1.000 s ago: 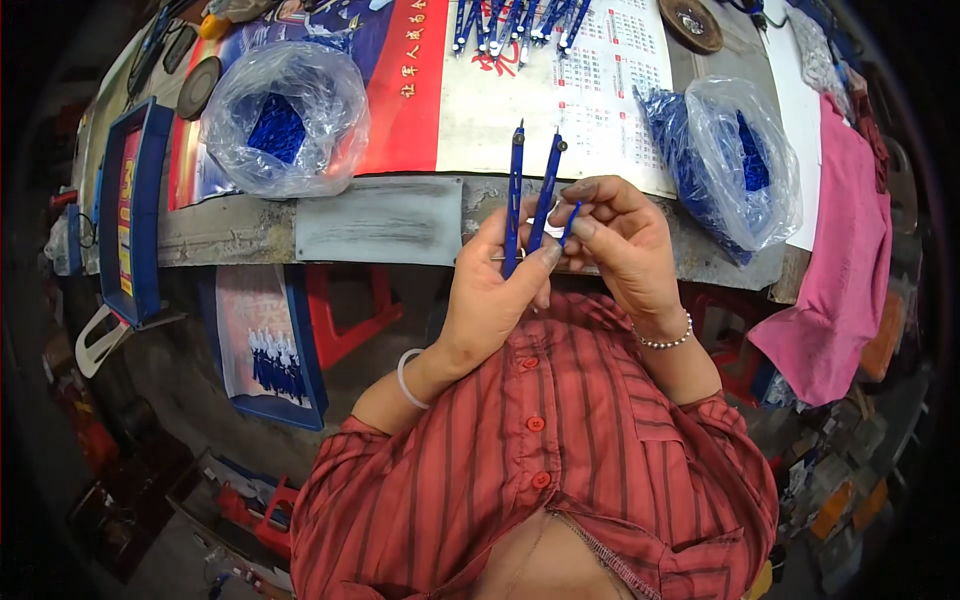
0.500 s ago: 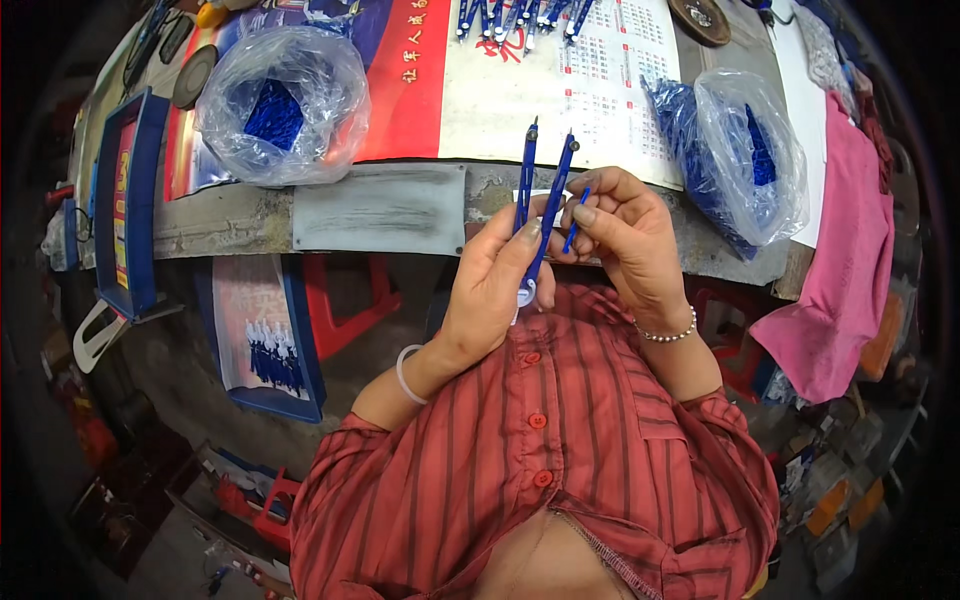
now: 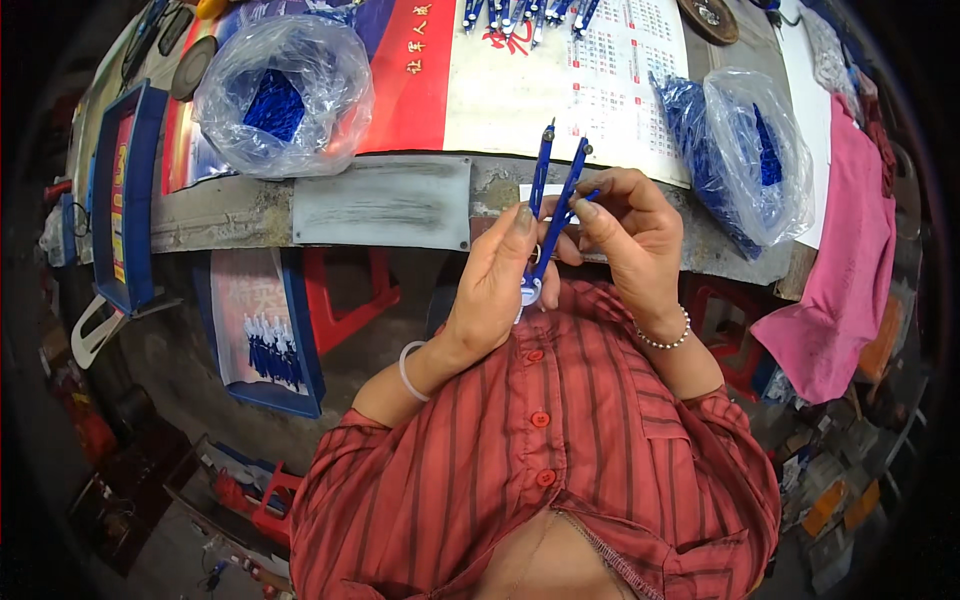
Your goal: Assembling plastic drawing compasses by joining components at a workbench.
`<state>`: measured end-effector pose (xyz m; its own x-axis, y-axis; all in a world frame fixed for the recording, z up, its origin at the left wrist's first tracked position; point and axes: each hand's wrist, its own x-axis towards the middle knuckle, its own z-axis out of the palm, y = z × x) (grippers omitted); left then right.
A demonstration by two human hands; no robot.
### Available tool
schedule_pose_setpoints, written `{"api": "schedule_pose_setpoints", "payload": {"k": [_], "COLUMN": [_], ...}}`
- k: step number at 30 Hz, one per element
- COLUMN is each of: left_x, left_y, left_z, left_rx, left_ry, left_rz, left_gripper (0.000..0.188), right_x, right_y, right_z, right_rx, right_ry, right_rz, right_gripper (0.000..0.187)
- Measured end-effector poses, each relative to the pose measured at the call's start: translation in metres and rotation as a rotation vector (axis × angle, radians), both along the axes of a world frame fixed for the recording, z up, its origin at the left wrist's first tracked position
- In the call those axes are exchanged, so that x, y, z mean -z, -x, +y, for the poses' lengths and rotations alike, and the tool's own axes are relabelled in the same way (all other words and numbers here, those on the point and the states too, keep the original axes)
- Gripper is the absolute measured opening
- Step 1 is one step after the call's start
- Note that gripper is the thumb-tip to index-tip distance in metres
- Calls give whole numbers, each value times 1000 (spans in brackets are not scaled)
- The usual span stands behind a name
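A blue drawing compass (image 3: 564, 205) is held in front of my chest, its two legs pointing up and slightly apart, its white-marked hinge at the bottom. My left hand (image 3: 485, 285) grips it, thumb along the left leg. A thin, short blue piece (image 3: 594, 194) is pinched between the thumb and fingers of my right hand (image 3: 640, 255). It slants against the compass's right leg; my fingers cover its lower end, so I cannot tell whether it is fitted there. More blue compasses (image 3: 535, 15) lie at the far edge of the table.
Two clear plastic bags, one at left (image 3: 335, 85) and one at right (image 3: 735, 205), hold small blue parts. A grey plate (image 3: 382, 205) lies along the table's near edge. Below left, a blue tray (image 3: 308, 385) holds several compasses. A pink cloth (image 3: 830, 300) hangs at right.
Both hands have shifted slightly right, and the compass leans more that way. The small blue piece, earlier steep beside the right leg, now slants across against it.
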<state>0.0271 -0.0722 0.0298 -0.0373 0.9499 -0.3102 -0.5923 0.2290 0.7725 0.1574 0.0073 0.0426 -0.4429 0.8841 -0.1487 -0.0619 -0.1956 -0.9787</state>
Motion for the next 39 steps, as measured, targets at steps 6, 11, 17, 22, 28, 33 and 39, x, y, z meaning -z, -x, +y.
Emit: {"api": "schedule_pose_setpoints", "payload": {"k": [6,11,17,22,28,33,39], "left_x": [-1,4,1,12,29,15,11], "left_y": [-1,2,10,38,70,95,93], "left_z": [1,0,-6,-12,-49,-67,-76], "left_rx": [28,28,63,183,67,-133,-235], "left_ry": [13,9,11,90,-79,18,155], "left_rz": [73,142,109,-625,-669,-435,-29], "left_gripper": [35,33,30,41,30,30,18], "right_x": [11,11,8,-1,-26,-27,31], "right_y": [1,10,9,23,94,216,310], "right_z": [-1,-1,11,23,70,94,88], "right_rx": [4,80,-138,-379,-713,-750,-796], "right_ry": [-164,-154,309,400,-54,-769,-1290], "right_rz": [-48,14,93,234,58,-189,-677], "right_gripper": [18,25,14,16,19,17,10]}}
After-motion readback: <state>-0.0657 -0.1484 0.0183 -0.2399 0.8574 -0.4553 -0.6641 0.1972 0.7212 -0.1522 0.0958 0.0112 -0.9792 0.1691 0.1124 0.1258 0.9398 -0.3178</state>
